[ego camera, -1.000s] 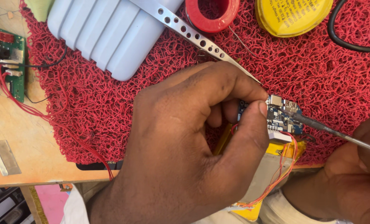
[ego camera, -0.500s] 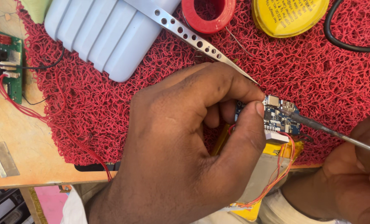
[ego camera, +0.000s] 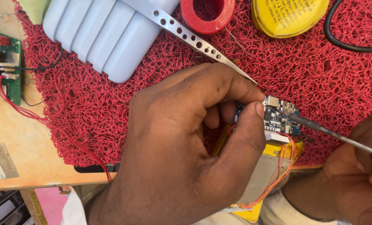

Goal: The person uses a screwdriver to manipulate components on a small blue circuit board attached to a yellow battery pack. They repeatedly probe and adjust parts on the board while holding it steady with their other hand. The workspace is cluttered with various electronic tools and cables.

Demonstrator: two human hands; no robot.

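At centre frame, the left hand (ego camera: 182, 154) pinches a small blue printed circuit board (ego camera: 277, 116) between thumb and forefinger, holding it just above the near edge of a red looped-fibre work mat (ego camera: 111, 112). Entering from the right edge, the right hand (ego camera: 361, 166) is closed around the handle of a thin metal-shafted soldering iron (ego camera: 319, 129), whose dark tip rests on the top face of the board beside a silver connector. Fine red and orange wires (ego camera: 284, 166) run from the board down over a flat yellow-wrapped battery pack (ego camera: 269, 175) lying under the left hand at the mat's edge.

Beyond the hands lie perforated steel tweezers (ego camera: 194, 39), a ribbed pale-blue plastic case (ego camera: 98, 33), a red ring-shaped spool (ego camera: 209, 14), a round yellow tin lid (ego camera: 290, 16) and a black cable (ego camera: 344, 39). A green circuit board with red leads (ego camera: 8, 66) sits on the wooden counter (ego camera: 31, 146) to the left.

Judged from this arrangement, good practice means keeping the pinch steady and clear of the heated tip, bracing both wrists, and touching only the intended pad so that neighbouring parts and wire insulation are spared.
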